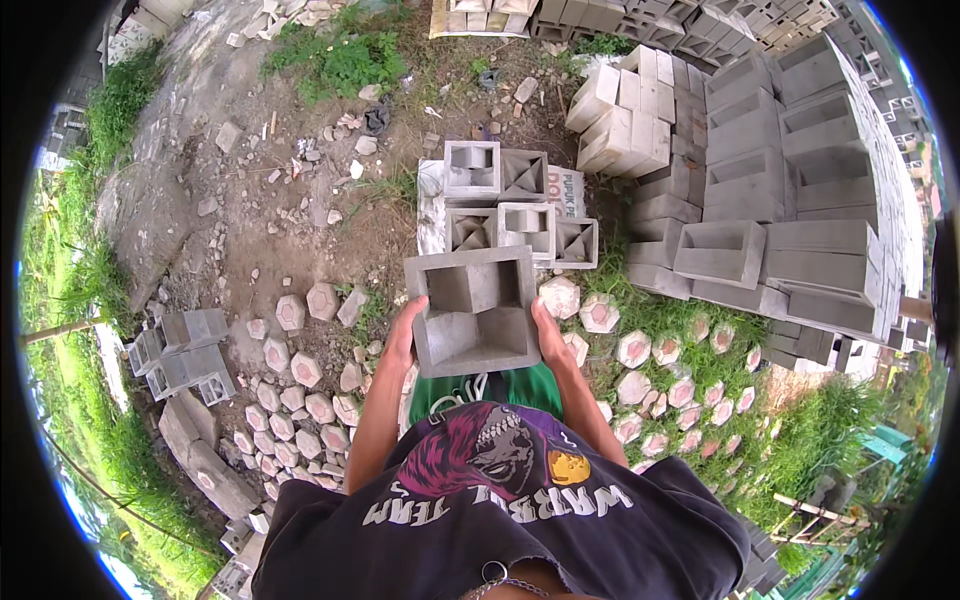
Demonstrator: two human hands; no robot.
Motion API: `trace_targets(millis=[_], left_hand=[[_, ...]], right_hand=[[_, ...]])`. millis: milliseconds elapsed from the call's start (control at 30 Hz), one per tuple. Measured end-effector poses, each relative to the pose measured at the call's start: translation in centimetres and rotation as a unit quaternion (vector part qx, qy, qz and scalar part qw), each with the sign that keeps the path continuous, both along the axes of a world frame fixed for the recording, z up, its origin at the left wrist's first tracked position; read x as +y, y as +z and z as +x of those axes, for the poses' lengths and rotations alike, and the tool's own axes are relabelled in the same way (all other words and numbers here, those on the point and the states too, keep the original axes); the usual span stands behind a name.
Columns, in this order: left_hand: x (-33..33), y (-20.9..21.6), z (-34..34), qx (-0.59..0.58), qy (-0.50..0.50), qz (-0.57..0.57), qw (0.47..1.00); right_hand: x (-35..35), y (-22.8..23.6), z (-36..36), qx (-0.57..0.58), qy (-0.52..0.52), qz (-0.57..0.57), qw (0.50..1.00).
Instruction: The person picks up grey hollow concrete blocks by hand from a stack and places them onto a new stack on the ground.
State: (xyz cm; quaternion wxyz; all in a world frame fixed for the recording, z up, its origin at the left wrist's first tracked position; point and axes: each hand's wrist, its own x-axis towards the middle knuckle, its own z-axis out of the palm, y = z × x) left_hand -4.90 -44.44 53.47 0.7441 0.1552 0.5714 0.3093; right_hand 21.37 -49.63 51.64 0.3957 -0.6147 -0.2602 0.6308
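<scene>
A square grey concrete vent block point(474, 308) with a stepped hollow inside is held in front of my body. My left hand point(404, 328) grips its left side, and my right hand point(547, 330) clasps the right side. Both thumbs show along the edges, while the other fingers are mostly hidden. Just beyond the held block, several similar vent blocks point(525, 176) are grouped closely together. They rest on a flattened white sack point(430, 205) on the ground.
Tall stacks of grey concrete blocks point(745, 185) stand at the right, with paler blocks point(625, 110) beside them. Hexagonal pavers point(306, 368) lie over the ground on both sides of me. More vent blocks point(180, 350) sit at the left. Rubble point(230, 135) litters the dirt.
</scene>
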Motion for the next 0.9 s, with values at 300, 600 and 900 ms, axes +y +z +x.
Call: trace_targets(millis=[300,600,900], left_hand=[[5.3,-7.3,0.9,0.080,-0.049,-0.097,0.991],[9.3,-28.5,-3.3,0.226,-0.172,-0.075,0.956],[13.1,-45.0,-6.5,0.267,-0.325,-0.087,0.903]], right_hand=[[4.7,-5.6,0.8,0.046,0.037,-0.102,0.993],[9.3,-22.6,-3.8,0.048,-0.009,-0.217,0.975],[9.1,-42.4,-8.5,0.068,-0.105,-0.272,0.954]])
